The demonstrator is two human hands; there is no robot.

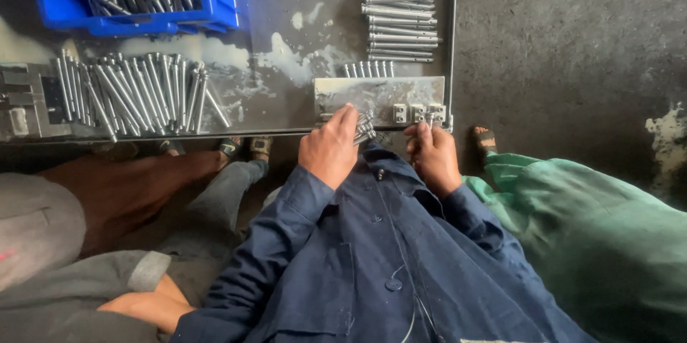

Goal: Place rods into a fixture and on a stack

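A bundle of metal pins [365, 128] is clasped in the left hand [330, 148] at lower centre, the right hand [431, 155] fingers are pinched at the fixture block [379, 98], where finished pins [397, 10] are stacked at upper right and many loose pins [136, 92] are left at left.

A blue bin [136, 17] of metal rods sits above a loose rod pile [136, 92], near a co-worker's green sleeve [594, 228].
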